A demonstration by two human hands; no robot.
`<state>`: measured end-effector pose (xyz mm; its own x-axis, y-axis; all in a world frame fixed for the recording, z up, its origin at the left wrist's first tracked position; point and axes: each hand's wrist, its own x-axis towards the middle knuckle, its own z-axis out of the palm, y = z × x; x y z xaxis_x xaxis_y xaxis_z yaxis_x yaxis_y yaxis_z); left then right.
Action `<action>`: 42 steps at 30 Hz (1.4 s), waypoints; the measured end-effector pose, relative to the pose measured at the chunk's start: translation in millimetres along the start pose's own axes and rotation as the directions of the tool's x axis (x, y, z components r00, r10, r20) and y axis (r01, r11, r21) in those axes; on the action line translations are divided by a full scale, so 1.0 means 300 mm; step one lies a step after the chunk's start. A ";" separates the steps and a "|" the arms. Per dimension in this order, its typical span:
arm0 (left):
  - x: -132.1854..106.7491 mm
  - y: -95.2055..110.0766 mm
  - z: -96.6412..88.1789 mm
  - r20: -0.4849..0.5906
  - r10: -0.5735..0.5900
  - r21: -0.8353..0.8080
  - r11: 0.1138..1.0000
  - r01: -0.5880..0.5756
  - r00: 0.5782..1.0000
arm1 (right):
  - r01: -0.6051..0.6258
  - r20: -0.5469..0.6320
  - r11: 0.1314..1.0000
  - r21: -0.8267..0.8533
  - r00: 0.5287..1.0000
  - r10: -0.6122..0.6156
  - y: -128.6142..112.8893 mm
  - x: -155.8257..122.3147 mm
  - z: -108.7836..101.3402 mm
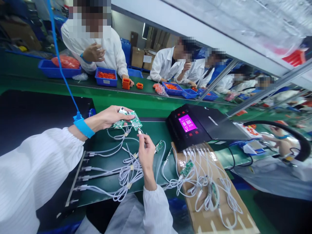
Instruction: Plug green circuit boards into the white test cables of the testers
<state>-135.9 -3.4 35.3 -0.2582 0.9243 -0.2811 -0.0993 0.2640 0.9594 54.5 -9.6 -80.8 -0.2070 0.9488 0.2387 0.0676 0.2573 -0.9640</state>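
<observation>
My left hand [112, 117], with a blue strap [84, 126] on its wrist, is closed on green circuit boards [136, 122] above the green mat. My right hand [146, 152] pinches the white plug of a cable [139, 131] at the lower edge of the nearest board. Whether the plug is fully seated I cannot tell. Below my hands lie bundled white cables [130, 175], clipped along a metal strip at the left. Just right of my right hand, another circuit board [159, 147] rests on the mat.
A black tester [195, 126] with a lit pink screen [187, 123] stands at right. White cables run from it over a cardboard sheet [219, 208], with a circuit board [187, 168] among them. Across the bench, several people in white coats sit by blue bins [106, 78] of orange parts.
</observation>
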 end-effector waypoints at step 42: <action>0.005 -0.039 0.028 0.004 0.186 0.224 0.957 -0.182 0.983 | 0.055 0.003 0.996 -0.068 0.998 -0.055 0.023 0.038 -0.015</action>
<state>-127.0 -2.8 23.7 -0.2683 0.9584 -0.0975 0.1670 0.1459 0.9751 57.1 3.9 -84.1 -0.2134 0.9326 0.2910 0.1226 0.3211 -0.9391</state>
